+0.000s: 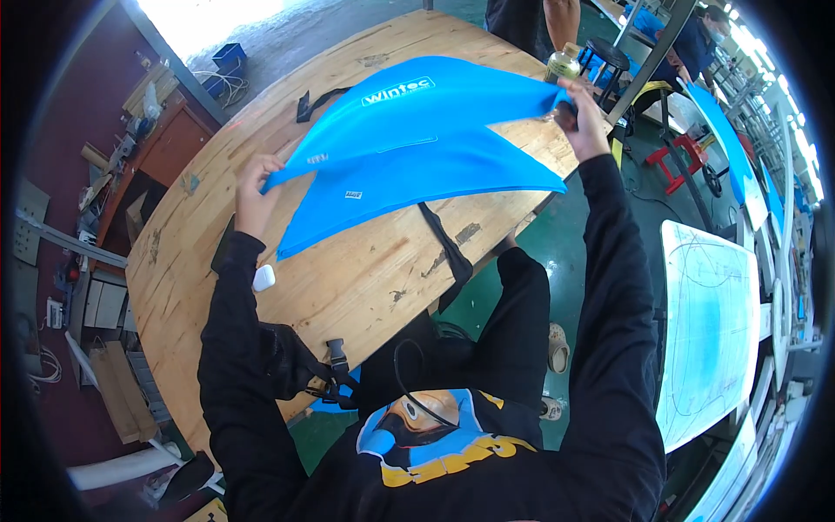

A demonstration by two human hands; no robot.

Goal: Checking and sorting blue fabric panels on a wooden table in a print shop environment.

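A bright blue fabric piece (pixel 417 100) with a white printed logo is stretched between my hands above the wooden table. My left hand (pixel 254 198) is closed on its left corner, and my right hand (pixel 586 122) pinches the right corner. Beneath the raised part, a lower blue layer (pixel 435 178) spreads over the tabletop; whether both are one folded piece I cannot tell. One black strap (pixel 445 248) comes out from under the blue fabric and hangs over the near table edge. Another black strap (pixel 317 104) lies beyond the fabric.
The wooden table (pixel 187 248) carries a small white case (pixel 263 277) by my left forearm. A black buckle (pixel 336 352) lies at the near edge. A bottle (pixel 564 65) stands past my right hand. Rightward are a white board (pixel 709 331), a red stand (pixel 683 161) and a co-worker (pixel 696 48).
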